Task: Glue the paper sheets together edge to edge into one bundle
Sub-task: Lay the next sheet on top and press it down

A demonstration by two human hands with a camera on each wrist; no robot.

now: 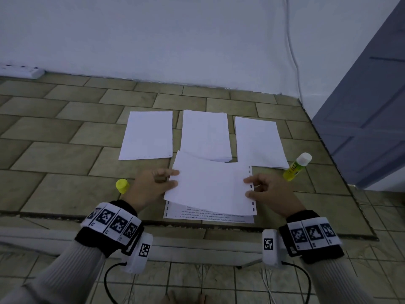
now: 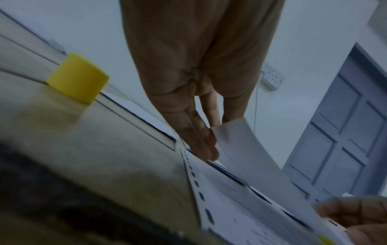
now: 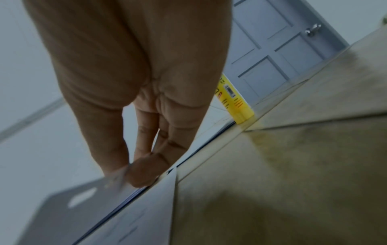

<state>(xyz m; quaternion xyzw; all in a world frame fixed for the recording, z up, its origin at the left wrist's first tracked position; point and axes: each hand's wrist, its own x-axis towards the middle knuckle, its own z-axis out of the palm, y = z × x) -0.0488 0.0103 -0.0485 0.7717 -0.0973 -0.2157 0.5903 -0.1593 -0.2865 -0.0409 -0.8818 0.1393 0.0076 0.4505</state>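
A white sheet with punched holes down its right edge hangs bowed between both hands, just above a printed sheet that lies near the front edge. My left hand pinches the sheet's left edge between thumb and fingers. My right hand pinches the right edge, with its fingertips closed on the paper. Behind lie a single sheet, a loose stack and another sheet. An uncapped yellow glue stick stands to the right, and its yellow cap stands to the left.
The work surface is a tiled platform with a white wall behind it. A white power strip lies at the back left and a cable runs down the wall. A grey door stands at the right.
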